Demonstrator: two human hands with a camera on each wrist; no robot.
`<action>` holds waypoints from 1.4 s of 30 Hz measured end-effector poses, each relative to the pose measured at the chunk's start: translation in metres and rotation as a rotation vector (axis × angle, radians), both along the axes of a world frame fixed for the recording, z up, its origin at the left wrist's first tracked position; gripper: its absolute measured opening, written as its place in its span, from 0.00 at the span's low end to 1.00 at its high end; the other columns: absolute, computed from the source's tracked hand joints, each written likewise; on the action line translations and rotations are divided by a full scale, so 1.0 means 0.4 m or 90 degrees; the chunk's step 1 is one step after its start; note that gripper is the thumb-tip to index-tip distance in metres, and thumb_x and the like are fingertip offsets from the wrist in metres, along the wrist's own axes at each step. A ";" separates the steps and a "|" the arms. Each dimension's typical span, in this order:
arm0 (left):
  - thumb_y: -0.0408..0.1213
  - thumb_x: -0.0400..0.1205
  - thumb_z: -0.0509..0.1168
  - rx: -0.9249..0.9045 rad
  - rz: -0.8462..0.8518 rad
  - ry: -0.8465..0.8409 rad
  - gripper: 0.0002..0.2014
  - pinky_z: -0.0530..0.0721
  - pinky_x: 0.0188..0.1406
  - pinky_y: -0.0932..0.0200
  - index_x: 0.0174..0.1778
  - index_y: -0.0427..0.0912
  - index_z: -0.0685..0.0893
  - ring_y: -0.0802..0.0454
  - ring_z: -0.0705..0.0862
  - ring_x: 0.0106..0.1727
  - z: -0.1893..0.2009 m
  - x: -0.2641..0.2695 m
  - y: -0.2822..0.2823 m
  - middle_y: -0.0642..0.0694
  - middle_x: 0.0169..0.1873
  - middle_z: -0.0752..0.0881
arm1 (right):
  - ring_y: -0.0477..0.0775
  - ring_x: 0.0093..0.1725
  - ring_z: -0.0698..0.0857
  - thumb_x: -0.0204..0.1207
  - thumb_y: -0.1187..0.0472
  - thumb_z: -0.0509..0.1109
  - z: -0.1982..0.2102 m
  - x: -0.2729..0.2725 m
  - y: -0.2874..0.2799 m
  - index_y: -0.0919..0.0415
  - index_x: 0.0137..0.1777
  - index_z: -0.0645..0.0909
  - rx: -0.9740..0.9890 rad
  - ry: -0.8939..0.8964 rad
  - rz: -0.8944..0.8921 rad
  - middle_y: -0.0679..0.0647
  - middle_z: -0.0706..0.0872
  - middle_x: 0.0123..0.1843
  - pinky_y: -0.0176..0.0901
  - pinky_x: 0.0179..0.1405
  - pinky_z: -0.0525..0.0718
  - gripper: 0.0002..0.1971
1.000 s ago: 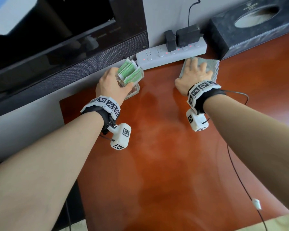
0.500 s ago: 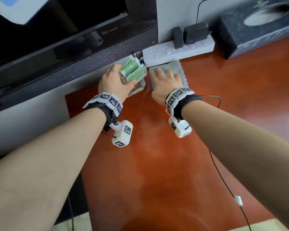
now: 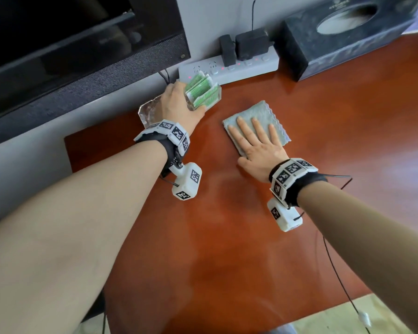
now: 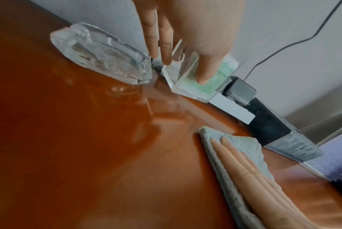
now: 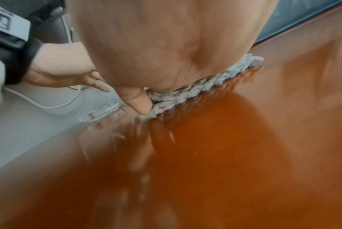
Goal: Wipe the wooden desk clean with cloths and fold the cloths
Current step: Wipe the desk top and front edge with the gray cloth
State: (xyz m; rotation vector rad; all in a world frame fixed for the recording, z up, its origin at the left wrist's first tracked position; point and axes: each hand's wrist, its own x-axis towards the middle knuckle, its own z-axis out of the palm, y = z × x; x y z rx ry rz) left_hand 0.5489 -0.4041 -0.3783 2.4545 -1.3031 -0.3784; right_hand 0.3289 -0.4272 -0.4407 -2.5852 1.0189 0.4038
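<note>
My right hand [image 3: 253, 138] lies flat with straight fingers [image 4: 244, 162] on a folded grey-blue cloth [image 3: 263, 114], pressing it onto the red-brown wooden desk [image 3: 227, 237] a little way in front of the power strip. In the right wrist view the cloth [image 5: 205, 83] shows under my palm [image 5: 156, 54]. My left hand [image 3: 179, 104] grips a clear box of green packets [image 3: 203, 95] at the desk's back left, tilted. The left wrist view shows the thumb and fingers [image 4: 203, 74] curled around the box [image 4: 195, 88].
A glass ashtray [image 3: 150, 112] sits at the back left corner beside my left hand. A white power strip [image 3: 227, 68] with black plugs lies along the wall. A black tissue box [image 3: 336, 37] stands at the back right. A dark screen [image 3: 70, 56] hangs over the left side.
My right hand slid the cloth left along the power strip, then back toward me to mid-desk. The left hand keeps holding the box; the ashtray now shows beside it.
</note>
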 end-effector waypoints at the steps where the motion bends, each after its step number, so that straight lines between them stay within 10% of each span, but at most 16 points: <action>1: 0.47 0.76 0.74 0.004 -0.002 0.004 0.24 0.74 0.58 0.56 0.65 0.42 0.80 0.45 0.79 0.66 -0.008 -0.006 -0.004 0.43 0.64 0.80 | 0.57 0.85 0.34 0.80 0.46 0.50 -0.001 -0.009 0.001 0.40 0.83 0.28 -0.003 -0.001 -0.004 0.43 0.31 0.86 0.65 0.82 0.35 0.39; 16: 0.54 0.75 0.71 0.048 -0.036 -0.108 0.25 0.78 0.59 0.43 0.67 0.51 0.79 0.41 0.79 0.62 -0.073 0.038 -0.002 0.46 0.59 0.85 | 0.59 0.84 0.30 0.79 0.46 0.49 -0.002 -0.029 0.016 0.42 0.83 0.26 0.011 -0.006 -0.024 0.45 0.28 0.85 0.68 0.81 0.34 0.40; 21: 0.49 0.75 0.70 0.060 -0.049 -0.145 0.32 0.73 0.65 0.41 0.77 0.52 0.71 0.42 0.73 0.71 -0.080 0.036 0.003 0.50 0.74 0.77 | 0.61 0.84 0.29 0.76 0.42 0.48 -0.004 0.013 0.051 0.46 0.84 0.27 0.011 -0.007 -0.049 0.49 0.29 0.86 0.72 0.79 0.35 0.42; 30: 0.45 0.75 0.70 -0.079 0.191 -0.024 0.38 0.66 0.74 0.38 0.82 0.52 0.65 0.46 0.62 0.83 -0.068 -0.032 0.247 0.50 0.84 0.62 | 0.60 0.85 0.31 0.82 0.46 0.45 0.006 0.042 0.070 0.46 0.84 0.29 0.028 -0.013 0.015 0.49 0.30 0.86 0.70 0.81 0.37 0.36; 35: 0.49 0.84 0.62 0.120 0.329 -0.085 0.34 0.55 0.81 0.31 0.86 0.55 0.56 0.44 0.53 0.86 -0.094 -0.032 0.589 0.49 0.87 0.50 | 0.60 0.85 0.32 0.81 0.48 0.46 0.026 0.049 0.096 0.44 0.84 0.30 0.061 0.008 0.008 0.48 0.30 0.86 0.69 0.81 0.37 0.36; 42: 0.64 0.86 0.42 0.394 0.186 0.023 0.36 0.50 0.85 0.39 0.86 0.57 0.34 0.44 0.39 0.87 -0.116 0.001 0.725 0.49 0.85 0.31 | 0.60 0.84 0.29 0.80 0.40 0.47 0.045 0.146 0.175 0.43 0.84 0.29 0.082 0.041 -0.053 0.47 0.28 0.85 0.69 0.80 0.35 0.38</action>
